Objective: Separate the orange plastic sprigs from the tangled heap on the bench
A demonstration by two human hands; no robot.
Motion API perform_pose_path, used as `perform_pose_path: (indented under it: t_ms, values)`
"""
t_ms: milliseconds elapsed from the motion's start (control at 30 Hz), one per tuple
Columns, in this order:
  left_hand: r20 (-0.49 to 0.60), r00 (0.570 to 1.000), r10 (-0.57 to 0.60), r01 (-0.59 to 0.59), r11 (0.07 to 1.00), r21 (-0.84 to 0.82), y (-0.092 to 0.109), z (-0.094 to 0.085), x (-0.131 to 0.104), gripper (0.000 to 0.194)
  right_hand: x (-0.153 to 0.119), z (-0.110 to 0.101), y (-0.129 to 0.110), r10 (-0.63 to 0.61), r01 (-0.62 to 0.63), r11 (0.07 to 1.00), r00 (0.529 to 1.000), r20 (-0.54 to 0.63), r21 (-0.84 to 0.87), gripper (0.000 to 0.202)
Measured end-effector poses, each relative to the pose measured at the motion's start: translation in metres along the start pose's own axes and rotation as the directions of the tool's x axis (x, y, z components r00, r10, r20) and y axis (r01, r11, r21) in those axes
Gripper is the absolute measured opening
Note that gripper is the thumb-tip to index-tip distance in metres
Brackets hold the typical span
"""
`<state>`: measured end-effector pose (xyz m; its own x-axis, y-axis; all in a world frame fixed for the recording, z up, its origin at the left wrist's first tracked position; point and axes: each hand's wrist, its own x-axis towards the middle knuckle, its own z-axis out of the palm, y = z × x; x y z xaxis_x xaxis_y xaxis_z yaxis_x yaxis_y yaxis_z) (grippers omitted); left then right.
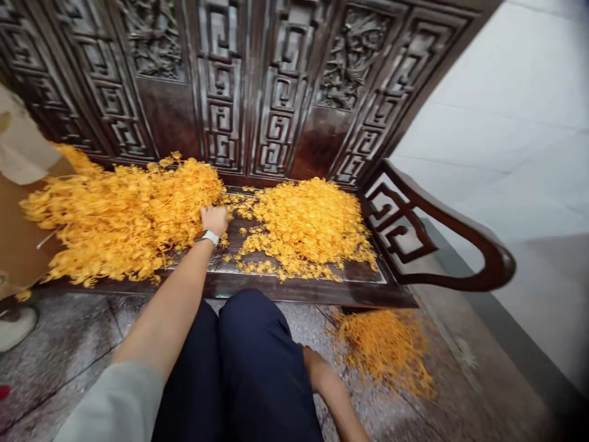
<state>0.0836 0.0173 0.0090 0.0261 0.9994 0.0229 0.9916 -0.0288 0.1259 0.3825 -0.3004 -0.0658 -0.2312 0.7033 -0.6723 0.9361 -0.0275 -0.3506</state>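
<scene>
My left hand (214,219), with a white watch on its wrist, reaches onto the seat of a dark carved wooden bench (294,285). Its fingers are curled into the right edge of a big heap of yellow flower sprigs (119,218). A second, looser pile of yellow bits (306,224) lies to the right of the hand on the seat. My right forearm (334,393) hangs low beside my dark trouser leg (248,362). The right hand is hidden behind that leg.
A third pile of yellow bits (386,350) lies on the grey stone floor under the bench's right end. The curved armrest (460,245) closes the right side. A cardboard box (13,245) and a white shoe (13,325) are at the left.
</scene>
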Motion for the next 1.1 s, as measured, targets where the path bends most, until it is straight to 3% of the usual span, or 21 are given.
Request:
perform_pose_path:
  t_ms: [100, 167, 233, 267, 333, 433, 467, 533, 633, 700, 767, 867, 1000, 1100]
  values:
    - [-0.092, 0.994, 0.059, -0.065, 0.996, -0.062, 0.004, -0.014, 0.002, 0.032, -0.013, -0.045, -0.017, -0.012, 0.008, 0.995, 0.999, -0.043, -0.096, 0.062]
    - [-0.171, 0.980, 0.103, -0.127, 0.983, -0.135, 0.007, -0.022, 0.003, 0.033, -0.022, -0.080, -0.038, -0.039, 0.010, 0.986, 0.985, -0.170, -0.169, 0.055]
    - [-0.249, 0.962, 0.111, -0.170, 0.959, -0.228, 0.007, -0.027, 0.004, 0.034, -0.021, -0.116, -0.066, -0.163, 0.114, 0.980, 0.931, -0.326, -0.165, 0.047]
    - [-0.273, 0.956, 0.110, -0.186, 0.945, -0.270, 0.005, -0.028, 0.005, 0.033, -0.015, -0.133, -0.081, -0.252, 0.215, 0.967, 0.884, -0.395, -0.134, 0.045]
    - [-0.254, 0.958, 0.132, -0.212, 0.924, -0.319, 0.000, -0.029, 0.005, 0.034, 0.012, -0.163, -0.110, -0.388, 0.412, 0.907, 0.737, -0.553, -0.087, 0.042]
    - [-0.125, 0.958, 0.259, -0.287, 0.890, -0.354, -0.016, -0.031, 0.004, 0.038, 0.085, -0.199, -0.147, -0.324, 0.474, 0.879, 0.522, -0.789, -0.047, 0.054]
    - [-0.094, 0.953, 0.289, -0.303, 0.887, -0.348, -0.023, -0.031, 0.003, 0.035, 0.113, -0.208, -0.158, -0.285, 0.449, 0.892, 0.485, -0.827, -0.045, 0.062]
    - [-0.073, 0.955, 0.288, -0.297, 0.912, -0.284, -0.038, -0.032, -0.001, 0.042, 0.166, -0.220, -0.177, -0.258, 0.390, 0.920, 0.519, -0.815, -0.043, 0.075]
    - [-0.089, 0.983, 0.160, -0.171, 0.975, -0.142, -0.062, -0.028, -0.010, 0.105, 0.223, -0.221, -0.202, -0.324, 0.371, 0.924, 0.626, -0.710, -0.095, 0.082]
    - [-0.102, 0.993, 0.058, -0.070, 0.991, -0.112, -0.076, -0.023, -0.014, 0.126, 0.243, -0.212, -0.214, -0.350, 0.346, 0.929, 0.700, -0.622, -0.133, 0.075]
    - [-0.105, 0.994, 0.002, -0.014, 0.994, -0.112, -0.085, -0.017, -0.015, 0.126, 0.253, -0.202, -0.221, -0.345, 0.315, 0.936, 0.742, -0.575, -0.156, 0.058]
    - [-0.103, 0.994, -0.047, 0.038, 0.995, -0.088, -0.091, -0.008, -0.012, 0.115, 0.258, -0.196, -0.223, -0.332, 0.292, 0.942, 0.749, -0.574, -0.164, 0.038]
    - [-0.121, 0.988, -0.095, 0.088, 0.994, -0.062, -0.087, 0.006, -0.005, 0.113, 0.247, -0.207, -0.211, -0.364, 0.325, 0.930, 0.759, -0.539, -0.171, 0.031]
    - [-0.146, 0.984, -0.103, 0.091, 0.992, -0.090, -0.083, 0.015, -0.004, 0.106, 0.225, -0.221, -0.196, -0.414, 0.387, 0.907, 0.738, -0.534, -0.167, 0.035]
